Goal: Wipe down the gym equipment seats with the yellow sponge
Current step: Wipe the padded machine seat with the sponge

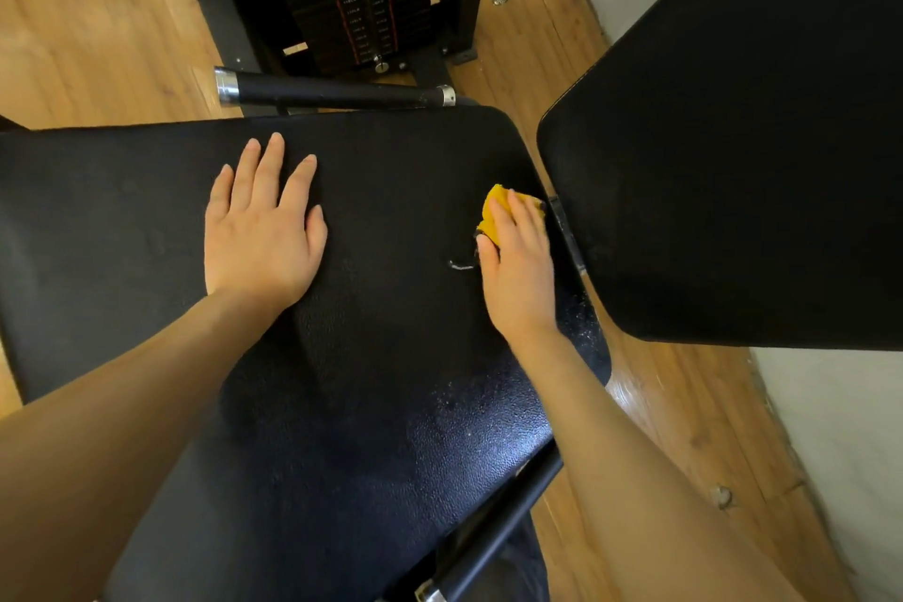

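The step in hand is wiping the black padded seat (371,220). The right hand (518,269) presses the yellow sponge (491,213) flat against the seat at its far right edge, just beside the gap where the backrest pad (733,137) begins. The fingers lie over the top of the sponge and the thumb curls in at its near side, so the sponge is pinched under the hand; most of it is hidden beneath the fingers. The left hand (264,230) rests palm down on the middle of the seat, fingers straight and slightly spread, holding nothing, apparently bracing. The near right part of the seat shows a wet sheen; the left part looks dull and is probably unwiped. The next move likely calls for drawing the sponge leftward across the dull area with steady downward pressure, and lifting the left hand clear of the path.
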Tool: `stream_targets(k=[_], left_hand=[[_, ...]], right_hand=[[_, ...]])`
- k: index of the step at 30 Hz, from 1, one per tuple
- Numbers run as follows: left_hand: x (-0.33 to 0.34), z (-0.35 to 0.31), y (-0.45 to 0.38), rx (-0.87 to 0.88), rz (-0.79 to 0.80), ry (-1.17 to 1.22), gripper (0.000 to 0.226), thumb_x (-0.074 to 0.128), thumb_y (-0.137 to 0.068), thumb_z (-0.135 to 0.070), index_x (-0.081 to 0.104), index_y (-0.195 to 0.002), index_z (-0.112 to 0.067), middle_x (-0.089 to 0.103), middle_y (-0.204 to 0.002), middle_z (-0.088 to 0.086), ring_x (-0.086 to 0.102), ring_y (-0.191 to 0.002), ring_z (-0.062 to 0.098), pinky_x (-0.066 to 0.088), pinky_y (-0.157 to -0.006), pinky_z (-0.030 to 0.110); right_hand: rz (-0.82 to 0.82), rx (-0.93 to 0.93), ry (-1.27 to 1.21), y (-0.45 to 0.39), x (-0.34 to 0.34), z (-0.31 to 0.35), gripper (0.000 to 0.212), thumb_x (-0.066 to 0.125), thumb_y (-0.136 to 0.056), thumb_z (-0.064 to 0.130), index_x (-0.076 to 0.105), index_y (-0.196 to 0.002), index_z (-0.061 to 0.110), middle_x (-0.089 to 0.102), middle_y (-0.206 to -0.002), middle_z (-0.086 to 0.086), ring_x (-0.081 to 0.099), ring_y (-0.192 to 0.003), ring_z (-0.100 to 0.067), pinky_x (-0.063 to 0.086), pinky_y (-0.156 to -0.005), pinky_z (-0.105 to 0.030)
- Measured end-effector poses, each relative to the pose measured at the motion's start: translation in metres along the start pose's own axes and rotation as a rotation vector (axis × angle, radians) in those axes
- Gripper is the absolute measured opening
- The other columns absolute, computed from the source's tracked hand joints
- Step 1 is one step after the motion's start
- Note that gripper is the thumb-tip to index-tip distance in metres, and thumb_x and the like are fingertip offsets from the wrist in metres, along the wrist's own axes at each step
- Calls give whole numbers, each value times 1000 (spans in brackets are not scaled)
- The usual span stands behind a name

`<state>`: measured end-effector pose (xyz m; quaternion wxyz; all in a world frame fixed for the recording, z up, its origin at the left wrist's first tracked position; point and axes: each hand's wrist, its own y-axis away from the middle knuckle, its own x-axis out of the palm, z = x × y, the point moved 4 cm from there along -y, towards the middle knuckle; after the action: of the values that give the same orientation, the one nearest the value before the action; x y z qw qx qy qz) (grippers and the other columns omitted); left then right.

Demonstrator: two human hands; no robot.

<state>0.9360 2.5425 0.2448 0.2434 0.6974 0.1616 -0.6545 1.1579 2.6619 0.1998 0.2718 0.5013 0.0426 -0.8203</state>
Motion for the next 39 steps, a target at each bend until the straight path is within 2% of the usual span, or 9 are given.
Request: stream_targets(k=[2,7,9,15,19,22,29,36,39], left_hand=[[0,0,0,6,-6,8,52,37,-98,-33,30,-148,-19,18,-158,11,11,-147,27,11,-119,46],[-1,0,1,15,-11,14,52,38,-98,-32,31,-147,-19,18,-158,12,11,-147,28,12,-119,47],[-1,1,1,20,-11,13,52,38,-98,-32,30,-148,-19,18,-158,12,11,-147,28,12,-119,47],[-2,0,2,25,-15,12,52,37,-98,-32,30,-147,-18,19,-158,12,12,-147,29,13,-118,48],[-2,-1,3,22,-9,23,52,39,-98,-32,31,-147,-18,20,-158,13,12,-147,29,13,-118,48],[-2,0,3,23,-14,18,52,38,-98,-32,31,-147,-17,20,-158,13,12,-147,29,13,-118,48],[-3,-1,3,22,-7,16,51,37,-98,-32,30,-147,-18,18,-158,12,11,-147,29,11,-119,47],[-14,-14,23,65,63,102,49,41,-98,-31,37,-145,-19,17,-158,14,10,-147,30,11,-119,46],[-16,-22,59,118,64,104,49,44,-98,-31,38,-145,-20,20,-157,13,12,-147,29,11,-119,45]], right_hand=[[-43,71,-24,12,5,12,48,43,-99,27,35,-145,15,27,-155,-4,15,-145,-22,21,-119,-40],[88,-261,46,59,18,33,49,41,-95,31,42,-141,15,35,-151,-5,21,-144,-23,23,-117,-39],[81,-278,79,50,10,10,49,44,-95,31,42,-141,16,35,-151,-3,23,-143,-22,25,-116,-38],[-69,200,-20,33,-6,-25,48,39,-100,28,33,-146,17,26,-155,-2,15,-145,-20,22,-118,-40],[21,-109,24,66,13,20,48,39,-96,30,41,-141,14,34,-151,-5,18,-144,-22,17,-119,-39],[116,-267,36,69,11,9,50,37,-96,35,40,-142,17,34,-152,-1,18,-145,-19,19,-117,-35],[-72,198,-106,44,-7,-37,47,41,-100,25,35,-146,16,29,-154,-1,16,-145,-19,19,-119,-41],[123,-227,-43,127,21,29,48,37,-97,33,42,-141,17,35,-151,0,17,-145,-17,17,-119,-34],[89,-191,3,111,11,-3,47,43,-96,32,44,-141,16,37,-150,-1,21,-143,-19,19,-118,-34]])
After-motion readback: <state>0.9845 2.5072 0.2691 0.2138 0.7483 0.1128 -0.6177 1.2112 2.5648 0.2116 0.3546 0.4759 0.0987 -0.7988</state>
